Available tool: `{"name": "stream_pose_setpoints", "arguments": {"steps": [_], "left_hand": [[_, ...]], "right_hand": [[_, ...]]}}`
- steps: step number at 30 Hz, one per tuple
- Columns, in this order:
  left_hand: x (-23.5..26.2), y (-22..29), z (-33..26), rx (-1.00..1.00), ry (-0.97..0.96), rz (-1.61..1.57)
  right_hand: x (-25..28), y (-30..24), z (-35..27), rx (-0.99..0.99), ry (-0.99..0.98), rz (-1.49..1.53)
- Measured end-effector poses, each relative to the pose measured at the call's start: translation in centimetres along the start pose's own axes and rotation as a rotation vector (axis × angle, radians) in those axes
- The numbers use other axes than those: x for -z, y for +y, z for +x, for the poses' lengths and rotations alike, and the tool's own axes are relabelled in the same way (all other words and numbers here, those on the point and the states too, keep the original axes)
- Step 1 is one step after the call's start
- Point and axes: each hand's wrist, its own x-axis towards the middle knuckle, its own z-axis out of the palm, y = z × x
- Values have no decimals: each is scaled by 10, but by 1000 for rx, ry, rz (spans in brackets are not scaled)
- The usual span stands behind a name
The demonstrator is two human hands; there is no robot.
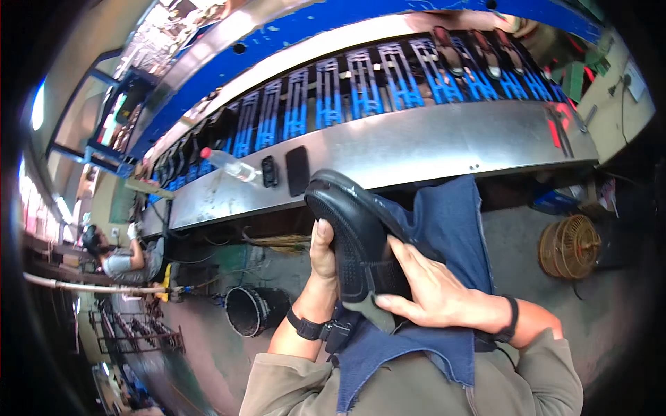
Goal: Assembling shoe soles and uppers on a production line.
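Observation:
A black shoe (352, 232), with a perforated upper and a grey lining showing at its heel end, is held at a tilt above my lap, its toe toward the metal bench. My left hand (324, 253) grips its left side, thumb up along the edge and the other fingers hidden behind it. On the right side, my right hand (433, 288) clasps the shoe near the heel, its thumb by the grey lining and its fingers along the sole. A blue denim apron (454, 222) covers my lap under the shoe.
Beyond lies a steel bench (409, 152) carrying a clear bottle (232, 165), a black phone (297, 170), a small black device (269, 171) and red-handled tools (557, 132). Blue racks (364, 90) line its far side. A bucket (248, 310), a fan (570, 247) and another person (125, 262) are nearby.

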Motion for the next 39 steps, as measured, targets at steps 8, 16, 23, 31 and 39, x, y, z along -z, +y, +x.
{"name": "stream_pose_setpoints", "arguments": {"steps": [8,16,23,31,39], "left_hand": [[-24,11,-26,98,-138,-147],[-43,31,-16,-249,-19,580],[-58,40,-28,-311,-32,863],[-52,32,-27,-328,-119,733],[-26,11,-15,-264,-47,786]], "right_hand": [[43,-3,83,309,-87,33],[53,12,84,240,-347,96],[56,-25,75,241,-314,-222],[56,2,71,311,-281,230],[33,-13,62,254,-164,-254]]}}
